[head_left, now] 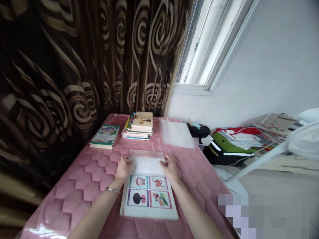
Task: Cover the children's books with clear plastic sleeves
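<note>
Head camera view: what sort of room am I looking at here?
Probably a bedroom or study in a home. A swirl-patterned curtain hangs by the window, a pink quilted cover lies under a stack of books, and a white fan stands nearby.

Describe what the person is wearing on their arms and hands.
No gloves or sleeves show on the left hand or the right hand. A thin silver-coloured bracelet circles the left wrist. Nothing worn shows at the right wrist.
</note>
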`<state>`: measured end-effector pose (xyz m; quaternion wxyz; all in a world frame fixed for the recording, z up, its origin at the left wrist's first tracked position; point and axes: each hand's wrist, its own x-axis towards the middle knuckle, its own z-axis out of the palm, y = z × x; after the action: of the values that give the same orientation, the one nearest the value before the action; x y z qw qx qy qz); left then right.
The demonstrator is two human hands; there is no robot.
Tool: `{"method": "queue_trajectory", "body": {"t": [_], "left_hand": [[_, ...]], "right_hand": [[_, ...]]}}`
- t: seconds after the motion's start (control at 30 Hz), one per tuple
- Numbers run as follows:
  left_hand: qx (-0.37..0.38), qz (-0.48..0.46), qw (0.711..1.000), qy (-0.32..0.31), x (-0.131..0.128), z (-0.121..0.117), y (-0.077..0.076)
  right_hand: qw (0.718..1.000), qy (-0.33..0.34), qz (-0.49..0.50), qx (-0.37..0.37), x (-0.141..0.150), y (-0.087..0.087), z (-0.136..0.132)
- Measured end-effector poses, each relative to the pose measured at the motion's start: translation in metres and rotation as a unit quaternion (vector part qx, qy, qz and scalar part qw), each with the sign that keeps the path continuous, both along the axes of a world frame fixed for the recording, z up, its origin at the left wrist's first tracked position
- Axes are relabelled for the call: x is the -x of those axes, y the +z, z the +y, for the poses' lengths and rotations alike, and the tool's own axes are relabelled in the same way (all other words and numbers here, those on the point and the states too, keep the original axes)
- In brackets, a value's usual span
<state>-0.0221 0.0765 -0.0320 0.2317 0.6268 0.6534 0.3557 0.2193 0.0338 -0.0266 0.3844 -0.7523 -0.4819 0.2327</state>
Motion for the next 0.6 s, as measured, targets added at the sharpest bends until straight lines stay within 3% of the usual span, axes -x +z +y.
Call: {"method": "queue_trajectory", "body": {"t": [0.2, 0.3, 0.37, 0.47, 0.53, 0.6], "left_hand": [[0.015, 0.160, 0.987, 0.009, -0.017, -0.014, 0.011], [-0.018, 0.271, 0.962, 0.002, -0.028, -0.024, 0.019], [-0.043, 0.337, 0.937, -0.080, -0.036, -0.027, 0.022], [-0.043, 0.352, 0.902, -0.247, -0.049, -0.025, 0.020], [-0.026, 0.342, 0.893, -0.291, -0.055, -0.021, 0.017], [0.002, 0.334, 0.896, -0.292, -0.059, -0.019, 0.015]], "right_hand": [[0.996, 0.021, -0.082, 0.001, 0.002, -0.012, 0.007], [0.991, 0.026, -0.131, 0.008, 0.006, -0.012, 0.009], [0.988, 0.029, -0.149, 0.016, 0.008, -0.012, 0.009], [0.985, 0.034, -0.168, 0.028, 0.010, -0.010, 0.007], [0.981, 0.039, -0.189, 0.037, 0.011, -0.006, 0.004], [0.971, 0.032, -0.236, 0.031, 0.015, 0.000, 0.000]]}}
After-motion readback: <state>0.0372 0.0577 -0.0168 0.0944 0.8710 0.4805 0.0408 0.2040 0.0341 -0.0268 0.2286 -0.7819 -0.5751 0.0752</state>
